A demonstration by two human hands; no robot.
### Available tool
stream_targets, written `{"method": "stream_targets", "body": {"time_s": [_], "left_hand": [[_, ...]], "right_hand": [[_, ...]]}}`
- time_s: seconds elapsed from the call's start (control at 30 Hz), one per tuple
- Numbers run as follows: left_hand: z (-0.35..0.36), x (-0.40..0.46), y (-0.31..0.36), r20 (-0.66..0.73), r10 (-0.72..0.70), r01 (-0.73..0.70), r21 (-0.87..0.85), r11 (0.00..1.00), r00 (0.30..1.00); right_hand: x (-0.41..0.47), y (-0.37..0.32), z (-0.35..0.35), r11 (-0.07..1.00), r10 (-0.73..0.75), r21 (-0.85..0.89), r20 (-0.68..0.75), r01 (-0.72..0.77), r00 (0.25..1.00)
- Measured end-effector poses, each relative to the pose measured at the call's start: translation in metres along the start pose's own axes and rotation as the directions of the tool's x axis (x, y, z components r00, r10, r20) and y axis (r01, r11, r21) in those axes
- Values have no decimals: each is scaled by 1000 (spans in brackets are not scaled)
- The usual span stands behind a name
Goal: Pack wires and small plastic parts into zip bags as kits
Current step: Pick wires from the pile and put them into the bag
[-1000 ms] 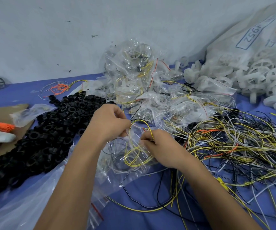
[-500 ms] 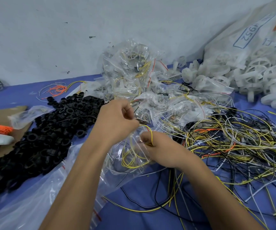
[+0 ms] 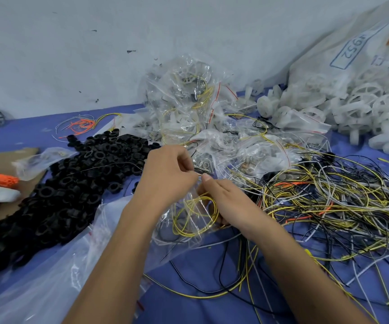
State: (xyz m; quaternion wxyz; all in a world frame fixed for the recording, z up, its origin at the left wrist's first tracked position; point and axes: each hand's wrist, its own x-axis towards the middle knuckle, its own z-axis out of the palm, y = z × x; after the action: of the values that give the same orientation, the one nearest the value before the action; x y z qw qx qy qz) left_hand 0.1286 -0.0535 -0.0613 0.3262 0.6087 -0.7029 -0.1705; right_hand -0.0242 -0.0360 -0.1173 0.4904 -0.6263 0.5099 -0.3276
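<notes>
At centre frame, above the blue cloth-covered table (image 3: 200, 272): one small clear plastic zip bag (image 3: 188, 220) holding a coil of thin yellow wire (image 3: 195, 213), held up between both hands. Left hand (image 3: 165, 174), fingers curled, pinching the bag's upper edge; right hand (image 3: 223, 197), thumb and fingers closed on the same edge from the other side, fingertips of the two hands almost touching. Judged step: pressing the zip seal closed. Hazards: the springy coil may push a loop up into the seal line, leaving the bag unsealed or the wire nipped; thin film may slip from the pinch and drop the kit into the loose tangle of yellow, black and white wires (image 3: 329, 202) at right, where strands could snag. Left of centre: heap of black plastic rings (image 3: 72, 183). Upper centre: pile of filled clear bags (image 3: 188, 101). Upper right: white plastic wheels (image 3: 352, 108) spilling from a sack.
</notes>
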Motion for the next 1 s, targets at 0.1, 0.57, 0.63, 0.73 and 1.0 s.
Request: {"method": "stream_targets", "body": {"time_s": [0.1,0.57,0.63,0.73,1.0], "left_hand": [[-5,0,3,-34,19,-21,-50,999,999],[-10,-11,24,307,126,-50,-243,969,943],[-10,-13,25,347,141,-56,-245,968,927],[-12,-12,25,362,162,-76,-241,967,918],[-34,-2,-8,327,-35,106,-201,974,944]], "right_hand": [[2,0,2,973,-81,-222,-78,62,994],[-9,0,13,728,-97,-674,77,124,992],[-8,2,13,764,-112,-628,97,148,989],[-6,3,14,729,-99,-676,51,107,994],[-5,-1,13,760,-244,-619,14,200,970]]}}
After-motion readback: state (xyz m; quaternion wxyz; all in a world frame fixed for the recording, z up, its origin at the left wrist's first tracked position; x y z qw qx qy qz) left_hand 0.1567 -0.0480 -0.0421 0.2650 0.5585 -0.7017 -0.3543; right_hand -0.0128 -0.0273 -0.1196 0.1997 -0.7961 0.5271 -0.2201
